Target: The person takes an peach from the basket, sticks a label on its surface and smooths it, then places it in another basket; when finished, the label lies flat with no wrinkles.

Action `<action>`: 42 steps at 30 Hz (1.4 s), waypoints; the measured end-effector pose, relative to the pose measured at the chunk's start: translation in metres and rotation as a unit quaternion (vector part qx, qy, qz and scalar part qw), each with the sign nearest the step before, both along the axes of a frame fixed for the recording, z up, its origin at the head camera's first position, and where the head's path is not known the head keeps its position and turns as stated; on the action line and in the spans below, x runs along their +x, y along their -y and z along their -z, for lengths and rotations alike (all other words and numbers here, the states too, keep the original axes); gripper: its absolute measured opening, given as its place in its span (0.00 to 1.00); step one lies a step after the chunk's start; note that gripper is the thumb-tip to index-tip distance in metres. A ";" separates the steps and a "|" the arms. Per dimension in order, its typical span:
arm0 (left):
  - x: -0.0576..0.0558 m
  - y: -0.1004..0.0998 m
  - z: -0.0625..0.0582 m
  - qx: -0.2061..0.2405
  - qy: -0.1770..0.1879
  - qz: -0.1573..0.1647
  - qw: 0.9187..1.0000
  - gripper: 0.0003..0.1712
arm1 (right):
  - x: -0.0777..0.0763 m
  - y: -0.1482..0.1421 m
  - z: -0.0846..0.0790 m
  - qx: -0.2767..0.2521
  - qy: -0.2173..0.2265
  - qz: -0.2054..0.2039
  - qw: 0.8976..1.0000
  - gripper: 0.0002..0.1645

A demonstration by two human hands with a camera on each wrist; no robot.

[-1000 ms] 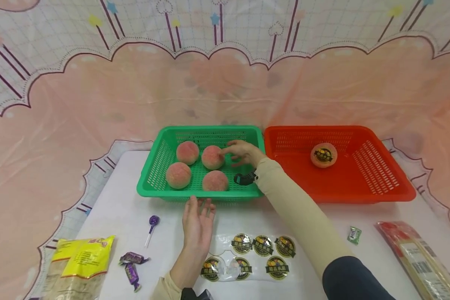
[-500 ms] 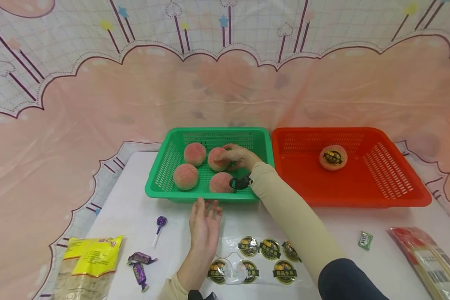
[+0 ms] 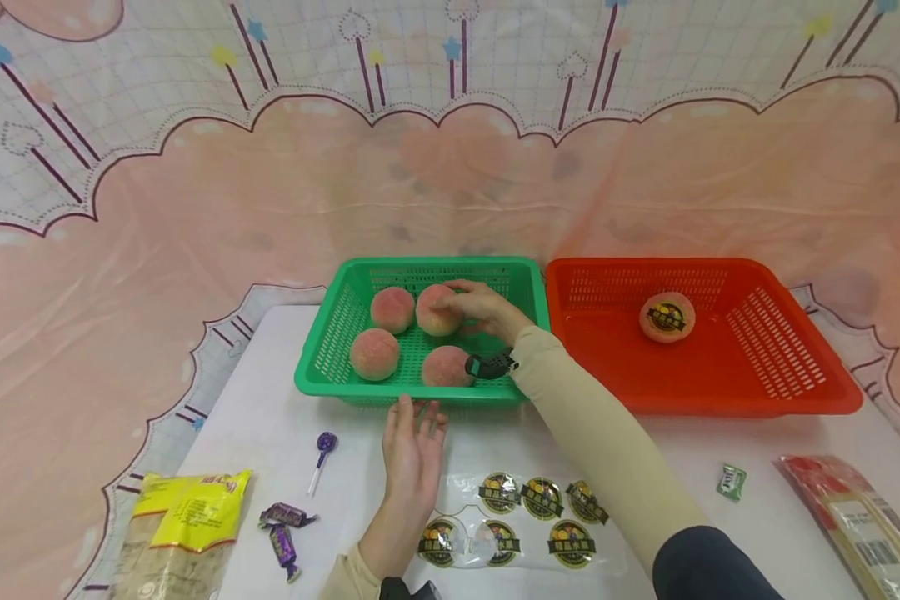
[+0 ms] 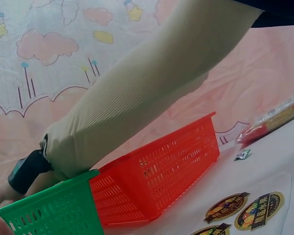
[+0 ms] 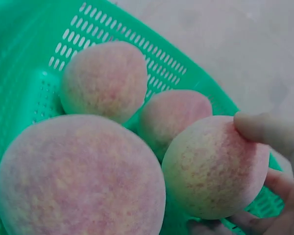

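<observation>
Peach stickered, toward back edge of red basket; four plain peaches remain in green basket, right hand clamping one, left hand fingers apart.

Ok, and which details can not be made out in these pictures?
Held peach: head view, partly covered by right hand.
Front-right peach: head view, edge behind wristband.
Left hand: left wrist view, mostly cut off at lower left.
Yellow bag: head view, fine print too small.
Long packet: head view, cut off by bottom edge.
</observation>
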State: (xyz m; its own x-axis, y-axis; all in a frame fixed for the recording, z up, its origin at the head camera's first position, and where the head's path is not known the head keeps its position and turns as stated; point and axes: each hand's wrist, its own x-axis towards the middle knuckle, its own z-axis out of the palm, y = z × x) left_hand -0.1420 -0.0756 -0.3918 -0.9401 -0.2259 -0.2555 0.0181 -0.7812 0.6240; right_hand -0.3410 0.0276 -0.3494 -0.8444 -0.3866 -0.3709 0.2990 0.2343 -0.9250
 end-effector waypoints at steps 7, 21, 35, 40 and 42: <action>0.002 -0.001 0.001 0.002 -0.007 0.003 1.000 0.10 | 0.015 -0.013 -0.012 -0.055 -0.058 -0.011 0.997 0.34; 0.004 -0.002 0.003 0.010 -0.011 0.005 1.000 0.10 | 0.063 -0.058 -0.031 -0.031 -0.151 0.031 0.988 0.34; 0.001 0.001 -0.004 0.057 -0.025 0.002 0.998 0.09 | 0.144 -0.116 -0.036 -0.002 -0.210 0.048 0.976 0.31; 0.000 0.001 -0.004 0.054 -0.022 0.001 0.998 0.08 | 0.172 -0.125 -0.024 0.000 -0.247 0.042 0.968 0.29; 0.001 0.000 -0.004 0.054 -0.025 0.003 0.998 0.09 | 0.182 -0.128 -0.018 -0.007 -0.264 0.032 0.964 0.30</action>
